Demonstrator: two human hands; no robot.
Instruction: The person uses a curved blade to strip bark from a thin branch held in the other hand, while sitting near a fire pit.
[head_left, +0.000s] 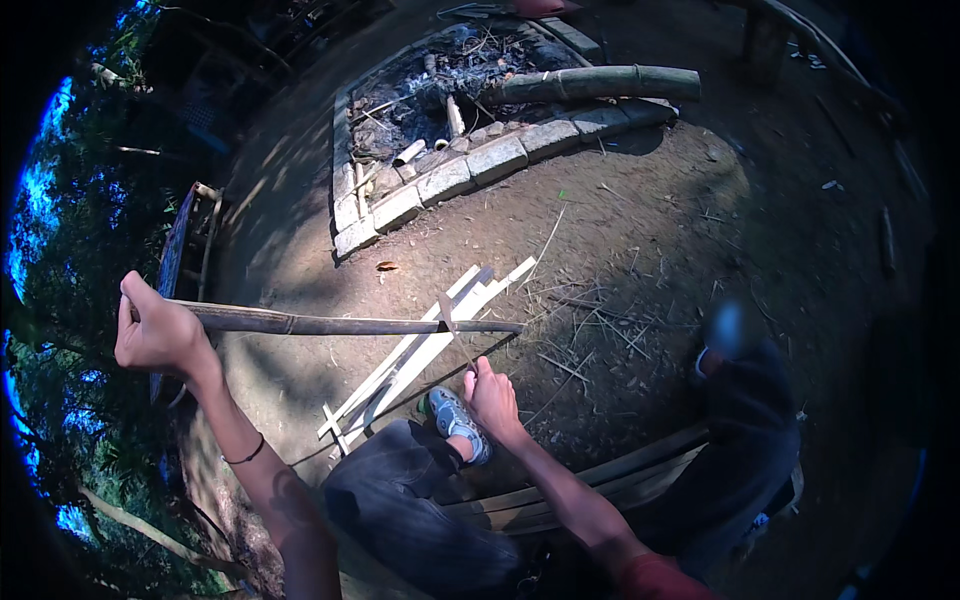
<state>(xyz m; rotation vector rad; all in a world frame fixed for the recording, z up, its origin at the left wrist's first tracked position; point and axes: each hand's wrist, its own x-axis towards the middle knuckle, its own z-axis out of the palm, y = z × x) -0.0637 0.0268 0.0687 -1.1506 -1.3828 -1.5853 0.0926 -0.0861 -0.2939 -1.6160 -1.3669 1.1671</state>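
While the left hand (165, 335) grips one end of a long, dark-skinned bamboo strip (330, 325), which stretches rightward across the view above the bare earth floor (300, 385), the right hand (492, 400) is closed around a knife (449, 312) whose narrow blade crosses the strip near its far end. Pale split bamboo slats (415, 365) lie crisscrossed on the ground beyond the grey patterned shoe (460, 424), and farther off a thick bamboo pole (610, 84) rests over the stone-edged fire pit (498, 158).
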